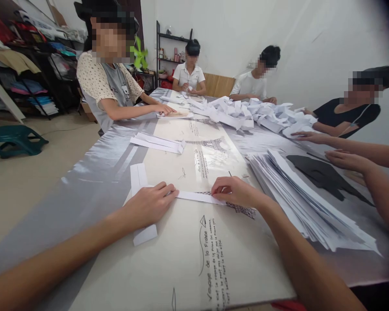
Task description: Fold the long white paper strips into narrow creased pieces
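A narrow white paper strip (pixel 197 197) lies across the printed tablecloth between my two hands. My left hand (pixel 154 204) presses on its left part, fingers bent and close together. My right hand (pixel 236 191) pinches its right end between thumb and fingers. From under my left hand and wrist, a wider folded white paper piece (pixel 138 177) sticks out above and below. Whether it joins the strip is hidden by the hand. Just beyond lie several folded white paper strips (pixel 158 142).
To the right is a thick stack of white paper sheets (pixel 311 198), beside a dark flat piece (pixel 327 175) and another person's hands (pixel 346 157). A heap of folded white paper (pixel 246 112) covers the far right. Several people sit around the table; a green stool (pixel 14 140) stands left.
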Available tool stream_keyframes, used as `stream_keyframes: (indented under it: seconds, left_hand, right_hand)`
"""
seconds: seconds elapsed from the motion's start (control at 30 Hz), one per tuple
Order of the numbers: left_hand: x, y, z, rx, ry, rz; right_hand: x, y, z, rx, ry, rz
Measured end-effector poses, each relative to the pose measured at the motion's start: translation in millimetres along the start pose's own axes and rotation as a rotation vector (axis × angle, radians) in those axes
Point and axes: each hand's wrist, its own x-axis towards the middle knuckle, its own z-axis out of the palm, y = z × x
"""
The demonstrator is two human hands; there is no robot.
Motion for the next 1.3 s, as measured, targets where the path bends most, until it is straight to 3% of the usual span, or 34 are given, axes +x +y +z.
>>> stream_keyframes:
  seconds: [0.2, 0.33, 0.43, 0.53, 0.63, 0.73, 0.9, 1.03, 1.3]
  left_hand:
    - [0.6, 0.1, -2.7, -0.034, 0.006, -0.011]
    - [-0.4, 0.1, -1.4, -0.069, 0.005, -0.019]
    - [-0.5, 0.4, -1.3, -0.082, 0.003, -0.027]
    - [0.9, 0.4, -4.0, -0.082, -0.016, -0.011]
    - [2.6, -0.7, -7.0, -0.121, -0.017, 0.009]
    - [3.5, -2.1, -8.5, -0.173, -0.001, 0.006]
    - [3.4, -0.2, -9.9, -0.131, -0.037, 0.020]
    - [3.1, 2.4, -11.7, -0.092, -0.091, 0.009]
    - [1.2, -8.8, -10.7, -0.335, -0.058, -0.020]
  right_hand:
    - [1.4, 12.9, -11.9, 0.221, -0.088, -0.027]
    - [-1.8, 9.7, -13.1, 0.178, -0.060, -0.025]
    - [-0.3, -1.1, -0.4, 0.038, 0.073, -0.054]
    - [6.3, -15.7, 25.3, -0.118, 0.236, -0.198]
    - [13.1, -30.4, 53.3, -0.266, 0.157, -0.304]
    - [16.2, -41.1, 69.2, -0.372, 0.140, -0.311]
    - [16.3, -47.9, 70.4, -0.383, 0.156, -0.233]
    - [15.9, -44.5, 70.7, -0.406, 0.160, -0.257]
    - [18.7, -37.6, 70.1, -0.318, 0.170, -0.247]
